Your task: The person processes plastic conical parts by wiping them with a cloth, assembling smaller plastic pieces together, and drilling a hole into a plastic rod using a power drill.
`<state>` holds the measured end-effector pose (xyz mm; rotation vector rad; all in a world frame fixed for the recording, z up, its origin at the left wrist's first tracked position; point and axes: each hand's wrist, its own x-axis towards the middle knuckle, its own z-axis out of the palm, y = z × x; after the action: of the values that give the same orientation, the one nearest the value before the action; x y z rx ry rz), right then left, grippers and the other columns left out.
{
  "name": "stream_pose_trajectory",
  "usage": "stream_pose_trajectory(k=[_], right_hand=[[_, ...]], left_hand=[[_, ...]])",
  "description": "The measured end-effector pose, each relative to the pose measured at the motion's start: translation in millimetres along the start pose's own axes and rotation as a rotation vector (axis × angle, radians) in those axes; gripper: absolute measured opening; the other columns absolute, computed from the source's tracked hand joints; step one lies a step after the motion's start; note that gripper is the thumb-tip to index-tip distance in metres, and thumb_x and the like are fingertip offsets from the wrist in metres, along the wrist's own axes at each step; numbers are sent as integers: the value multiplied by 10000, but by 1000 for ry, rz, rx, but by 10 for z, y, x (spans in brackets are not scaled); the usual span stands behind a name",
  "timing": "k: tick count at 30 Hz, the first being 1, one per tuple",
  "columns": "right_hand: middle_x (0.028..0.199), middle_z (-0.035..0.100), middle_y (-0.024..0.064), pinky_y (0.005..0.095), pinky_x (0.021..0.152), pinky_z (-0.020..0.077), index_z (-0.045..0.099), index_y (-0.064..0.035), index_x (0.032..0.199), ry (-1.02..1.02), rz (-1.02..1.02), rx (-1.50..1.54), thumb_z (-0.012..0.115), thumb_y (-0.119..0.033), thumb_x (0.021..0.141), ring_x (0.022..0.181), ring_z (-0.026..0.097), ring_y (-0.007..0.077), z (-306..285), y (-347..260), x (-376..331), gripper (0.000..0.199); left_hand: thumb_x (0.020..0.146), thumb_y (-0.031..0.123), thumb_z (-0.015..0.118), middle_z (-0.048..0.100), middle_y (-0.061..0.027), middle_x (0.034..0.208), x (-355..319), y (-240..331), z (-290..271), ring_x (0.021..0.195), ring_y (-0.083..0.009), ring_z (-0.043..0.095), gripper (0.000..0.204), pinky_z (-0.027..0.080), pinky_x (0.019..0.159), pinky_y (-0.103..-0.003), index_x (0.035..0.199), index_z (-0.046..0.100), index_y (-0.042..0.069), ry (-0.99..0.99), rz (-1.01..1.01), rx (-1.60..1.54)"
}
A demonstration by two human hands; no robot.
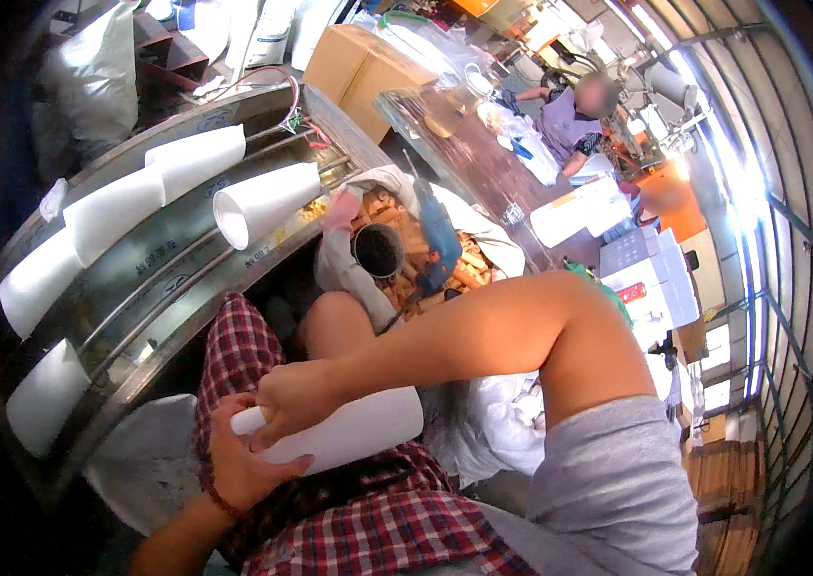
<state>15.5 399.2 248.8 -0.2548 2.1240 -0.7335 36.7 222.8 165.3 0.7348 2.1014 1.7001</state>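
Observation:
A white, bottle-shaped piece (358, 429) lies across my lap, its narrow neck to the left and its wide end to the right. My left hand (238, 461) is wrapped round the neck end, thumb along the body. From above, my right hand (293, 398) closes on the same neck, fingers pressed together. What the fingertips do there is partly hidden. Under the piece, a red checked cloth (368, 528) covers my legs. To the left, several hollow white pieces, one with its open mouth toward me (267, 202), lie on a metal trough (161, 360).
Beyond my knees stands a cloth sack (349, 259) of orange-brown pieces, holding a dark round container (377, 252) and a blue power tool (440, 235). White plastic bags (497, 432) lie at right. Past a cardboard box (358, 82) and a long table (464, 158), other people (570, 120) sit.

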Motion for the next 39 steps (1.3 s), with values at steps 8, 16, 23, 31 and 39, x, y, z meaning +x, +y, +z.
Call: stream_pose_trajectory(k=[8,16,23,31,39], right_hand=[[684,576,77,378,534,489,546,-81,798,774,-279,-593,633,-527,755,634,611,246,307,103,-125,457],[553,572,88,381,480,457,517,-76,664,704,-169,-570,663,-536,734,508,601,249,395,96,-117,487],[600,595,149,416,506,459,546,-41,699,374,-154,-421,645,-505,779,561,616,314,146,124,-111,481],[678,626,181,443,581,487,597,-34,834,24,-70,-61,560,-527,839,640,633,336,-5,43,-113,494],[533,510,92,374,503,463,494,-70,650,875,-177,-628,654,-543,740,523,587,247,458,41,16,508]], left_hand=[[552,347,846,553,-145,992,79,-37,-123,937,-320,552,731,440,820,-402,1099,473,36,63,78,96],[550,430,835,526,-156,1027,-19,71,-72,945,-345,533,786,419,838,-432,1099,448,23,65,136,247],[527,477,835,516,-149,1033,-17,78,-6,966,-336,522,858,391,878,-422,1114,411,17,57,101,246],[520,486,832,527,-129,1030,-8,101,-89,953,-327,535,829,376,895,-413,1085,435,27,57,206,261],[531,431,848,545,-142,982,74,-13,-63,920,-341,547,779,431,828,-420,1073,456,32,33,-27,53]])
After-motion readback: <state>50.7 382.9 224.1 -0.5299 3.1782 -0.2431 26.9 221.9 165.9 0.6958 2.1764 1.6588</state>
